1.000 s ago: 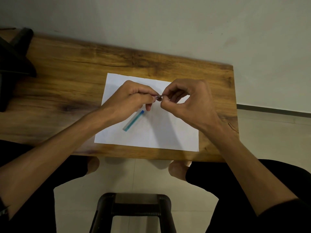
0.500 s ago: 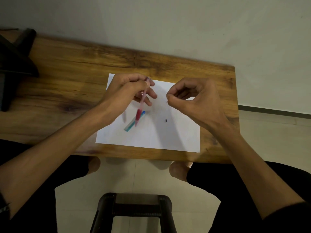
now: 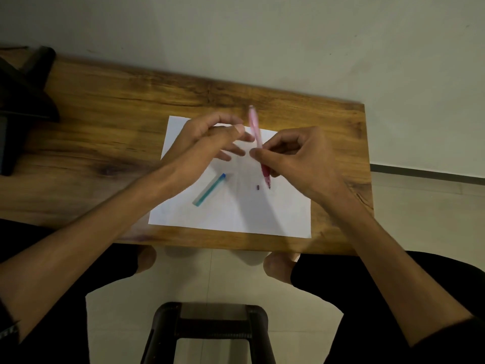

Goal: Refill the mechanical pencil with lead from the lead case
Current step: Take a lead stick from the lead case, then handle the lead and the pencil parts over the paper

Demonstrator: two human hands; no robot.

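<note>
A pink mechanical pencil (image 3: 255,128) with a red grip stands nearly upright over the white paper (image 3: 231,216), tip down. My right hand (image 3: 299,158) pinches it around the middle. My left hand (image 3: 210,143) hovers just left of the pencil with its fingers apart and nothing in it. The teal lead case (image 3: 209,190) with a blue cap lies slanted on the paper below my left hand. A small dark cap (image 3: 258,187) rests on the paper beside the pencil tip.
The paper lies on a wooden table (image 3: 105,132) against a pale wall. A black object (image 3: 23,101) sits at the table's left end. A dark stool (image 3: 210,329) stands on the tiled floor between my knees.
The pencil passed from my left hand to my right and moved right. The small cap came off and now lies on the paper. My left hand opened.
</note>
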